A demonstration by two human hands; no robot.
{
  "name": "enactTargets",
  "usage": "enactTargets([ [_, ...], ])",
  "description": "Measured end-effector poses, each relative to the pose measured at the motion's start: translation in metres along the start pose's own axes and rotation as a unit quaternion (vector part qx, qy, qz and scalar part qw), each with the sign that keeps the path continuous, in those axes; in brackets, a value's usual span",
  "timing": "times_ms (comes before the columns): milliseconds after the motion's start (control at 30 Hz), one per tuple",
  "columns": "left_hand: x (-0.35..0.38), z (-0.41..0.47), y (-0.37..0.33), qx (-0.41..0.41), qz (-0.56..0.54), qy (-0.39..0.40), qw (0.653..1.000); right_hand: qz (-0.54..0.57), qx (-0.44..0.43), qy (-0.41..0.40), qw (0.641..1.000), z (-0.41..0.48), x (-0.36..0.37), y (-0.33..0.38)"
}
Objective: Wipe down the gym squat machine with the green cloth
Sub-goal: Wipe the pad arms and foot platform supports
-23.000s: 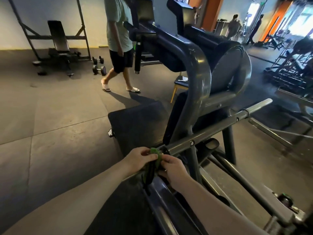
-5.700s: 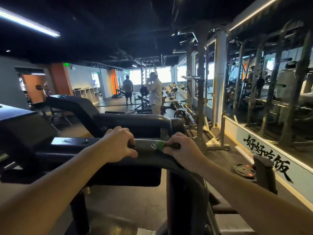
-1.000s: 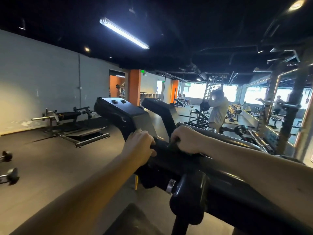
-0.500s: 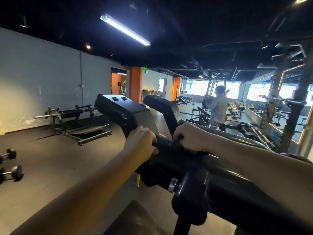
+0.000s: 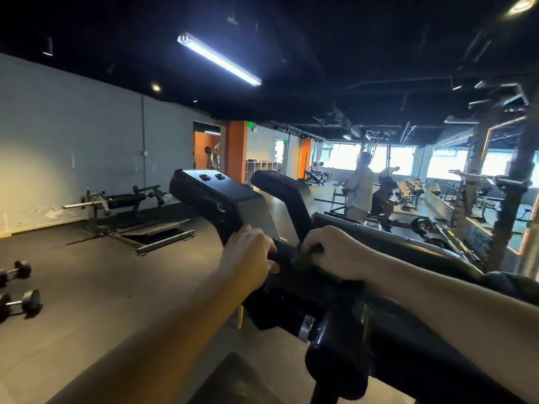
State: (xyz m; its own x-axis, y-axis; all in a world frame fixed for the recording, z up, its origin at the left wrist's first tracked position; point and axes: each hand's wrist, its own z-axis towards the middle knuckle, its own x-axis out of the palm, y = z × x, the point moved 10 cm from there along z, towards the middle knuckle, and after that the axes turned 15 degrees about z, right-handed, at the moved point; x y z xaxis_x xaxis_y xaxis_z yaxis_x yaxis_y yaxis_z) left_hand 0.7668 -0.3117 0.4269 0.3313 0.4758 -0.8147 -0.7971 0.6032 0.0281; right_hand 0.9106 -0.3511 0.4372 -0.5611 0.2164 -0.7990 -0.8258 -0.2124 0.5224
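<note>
The black squat machine (image 5: 408, 330) fills the lower right, its two padded shoulder arms (image 5: 215, 196) reaching up and away from me. My left hand (image 5: 248, 260) grips the dark crossbar just below the nearer pad. My right hand (image 5: 335, 253) is curled round the green cloth (image 5: 300, 259) and holds it against the same bar, a little to the right. Only a small bunch of cloth shows under the fingers and by the wrist.
Two small dumbbells (image 5: 17, 287) lie on the floor at far left. A low plate-loaded machine (image 5: 128, 211) stands by the grey wall. A person in a light shirt (image 5: 360, 188) stands among racks beyond the machine. Mirrors and a rack post (image 5: 510, 205) line the right side.
My right hand has slid slightly back along the bar, and the green cloth now shows beneath its fingers. The left hand keeps its grip. The view has shifted only a little.
</note>
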Motion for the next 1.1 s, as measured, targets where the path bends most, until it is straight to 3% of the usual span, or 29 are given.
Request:
enactTargets([
  [200, -0.017, -0.006, 0.002, 0.003, 0.009, -0.012, 1.0, 0.049, 0.053, -0.079, 0.994, 0.06, 0.022, 0.008],
  [367, -0.075, 0.006, 0.055, -0.091, -0.014, -0.141, 0.986, 0.209, 0.041, -0.225, 0.951, 0.072, -0.01, 0.033],
  [567, -0.061, 0.014, 0.098, -0.139, -0.03, -0.08, 0.987, 0.172, 0.024, -0.164, 0.971, 0.036, 0.037, 0.054],
  [633, -0.054, 0.016, 0.1, -0.134, -0.034, -0.094, 0.986, 0.145, 0.014, -0.135, 0.98, 0.028, 0.051, 0.057],
  [867, -0.054, 0.02, 0.11, -0.128, -0.064, -0.133, 0.981, 0.242, -0.015, -0.242, 0.939, 0.044, 0.034, 0.074],
  [1000, -0.047, 0.022, 0.129, -0.138, -0.091, -0.125, 0.978, 0.289, -0.044, -0.227, 0.929, 0.081, 0.015, 0.106],
  [1100, -0.042, 0.02, 0.145, -0.16, -0.122, -0.124, 0.972, 0.275, -0.018, -0.197, 0.941, 0.134, 0.015, 0.121],
])
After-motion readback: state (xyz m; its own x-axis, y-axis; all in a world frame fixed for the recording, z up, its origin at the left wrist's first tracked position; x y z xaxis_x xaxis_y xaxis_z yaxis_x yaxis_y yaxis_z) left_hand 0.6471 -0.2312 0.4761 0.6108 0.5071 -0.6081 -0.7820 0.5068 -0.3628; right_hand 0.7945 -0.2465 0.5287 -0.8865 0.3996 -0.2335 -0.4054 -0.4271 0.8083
